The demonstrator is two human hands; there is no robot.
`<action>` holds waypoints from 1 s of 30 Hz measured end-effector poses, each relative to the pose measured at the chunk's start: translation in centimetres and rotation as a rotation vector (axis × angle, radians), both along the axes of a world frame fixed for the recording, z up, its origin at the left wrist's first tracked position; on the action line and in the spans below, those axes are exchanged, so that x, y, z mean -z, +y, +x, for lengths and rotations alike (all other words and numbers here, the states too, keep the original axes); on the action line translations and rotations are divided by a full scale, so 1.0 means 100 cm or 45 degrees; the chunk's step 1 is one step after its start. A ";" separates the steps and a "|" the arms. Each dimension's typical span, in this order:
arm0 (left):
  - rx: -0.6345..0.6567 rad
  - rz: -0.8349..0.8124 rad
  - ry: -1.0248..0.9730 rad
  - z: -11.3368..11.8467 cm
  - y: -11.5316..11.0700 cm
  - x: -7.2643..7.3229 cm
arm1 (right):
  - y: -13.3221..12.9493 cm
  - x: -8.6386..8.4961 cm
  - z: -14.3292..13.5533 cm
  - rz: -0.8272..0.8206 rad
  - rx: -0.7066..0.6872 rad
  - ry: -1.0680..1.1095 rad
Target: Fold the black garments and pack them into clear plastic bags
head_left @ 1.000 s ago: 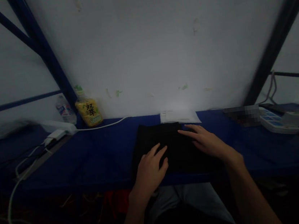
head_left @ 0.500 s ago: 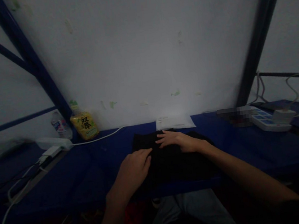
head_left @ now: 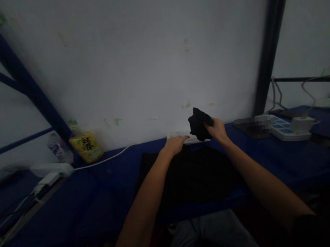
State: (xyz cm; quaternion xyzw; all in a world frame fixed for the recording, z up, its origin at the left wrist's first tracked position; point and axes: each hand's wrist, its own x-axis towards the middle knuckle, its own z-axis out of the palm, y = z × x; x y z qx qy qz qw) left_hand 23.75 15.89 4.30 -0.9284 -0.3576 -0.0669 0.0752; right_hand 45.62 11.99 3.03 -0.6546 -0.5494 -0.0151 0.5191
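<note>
Centre frame, right hand point(head_left: 219, 131) clamps bunched black fabric point(head_left: 198, 124) aloft, probably to clear spread black cloth point(head_left: 197, 177) below; left hand point(head_left: 174, 144) grip unclear.

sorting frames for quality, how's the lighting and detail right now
Head view: dim overall, the wall a dull grey; head view: black cloth nearly featureless, folds barely readable; head view: black bundle in the right hand mostly silhouette; head view: a pixelated patch at right hides detail.
</note>
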 end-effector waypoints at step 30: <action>0.267 0.476 0.318 -0.020 -0.053 -0.018 | -0.020 -0.010 -0.026 0.385 -0.111 -0.286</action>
